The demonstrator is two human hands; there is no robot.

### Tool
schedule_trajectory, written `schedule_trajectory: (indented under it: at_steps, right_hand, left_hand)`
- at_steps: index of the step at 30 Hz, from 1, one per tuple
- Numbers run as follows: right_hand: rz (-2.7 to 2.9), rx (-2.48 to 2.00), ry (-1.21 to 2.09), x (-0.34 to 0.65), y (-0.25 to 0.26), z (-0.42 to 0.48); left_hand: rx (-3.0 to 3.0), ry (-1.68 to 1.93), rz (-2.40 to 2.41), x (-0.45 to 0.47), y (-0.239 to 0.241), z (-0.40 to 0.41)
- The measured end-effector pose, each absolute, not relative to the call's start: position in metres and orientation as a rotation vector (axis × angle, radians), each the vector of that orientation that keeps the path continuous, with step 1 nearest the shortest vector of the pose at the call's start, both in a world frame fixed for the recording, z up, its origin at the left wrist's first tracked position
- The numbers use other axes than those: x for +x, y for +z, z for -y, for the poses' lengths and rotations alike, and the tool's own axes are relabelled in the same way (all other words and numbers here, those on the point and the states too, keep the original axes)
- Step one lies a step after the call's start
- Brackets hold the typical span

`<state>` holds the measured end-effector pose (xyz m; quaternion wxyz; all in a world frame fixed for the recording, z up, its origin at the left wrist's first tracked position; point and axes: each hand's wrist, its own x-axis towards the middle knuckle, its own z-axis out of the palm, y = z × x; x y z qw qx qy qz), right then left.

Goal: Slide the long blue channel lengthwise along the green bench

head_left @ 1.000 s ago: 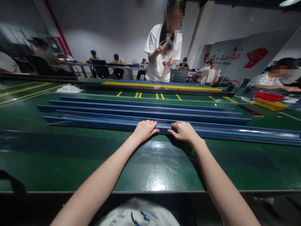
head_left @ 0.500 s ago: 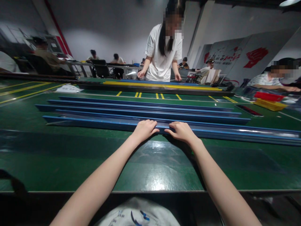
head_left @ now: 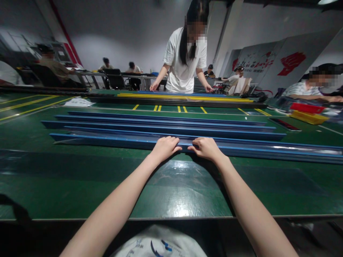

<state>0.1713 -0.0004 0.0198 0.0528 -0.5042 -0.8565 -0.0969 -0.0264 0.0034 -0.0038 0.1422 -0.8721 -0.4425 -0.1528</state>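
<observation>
A long blue rail (head_left: 107, 140) lies across the green table (head_left: 80, 178), nearest of several parallel blue rails (head_left: 160, 123). My left hand (head_left: 164, 147) and my right hand (head_left: 205, 147) sit side by side on its middle. The fingers of both curl over its top edge and the thumbs point toward each other. The two hands are a small gap apart.
A person in a white shirt (head_left: 184, 64) stands opposite, both hands down on yellow and blue strips (head_left: 184, 97). A white sheet (head_left: 79, 102) lies at the far left. Red (head_left: 307, 109) and yellow (head_left: 308, 117) trays stand at the right beside a seated person (head_left: 308, 91).
My right hand slid slightly left toward my left hand. The person opposite lowered both hands from chest height onto the strips on the far side.
</observation>
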Motion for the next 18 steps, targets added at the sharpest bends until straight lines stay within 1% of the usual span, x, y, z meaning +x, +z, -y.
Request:
schedule_trajectory:
  at_steps: [13, 18]
  right_hand:
    - [2.587, -1.649, -0.339, 0.188, 0.023, 0.002]
    - [2.588, -1.702, -0.306, 0.189, 0.025, 0.003]
  left_hand:
    - [-2.525, -0.458, 1.222, -0.027, -0.005, -0.004]
    - [-2.528, -0.459, 1.215, -0.027, -0.005, -0.004]
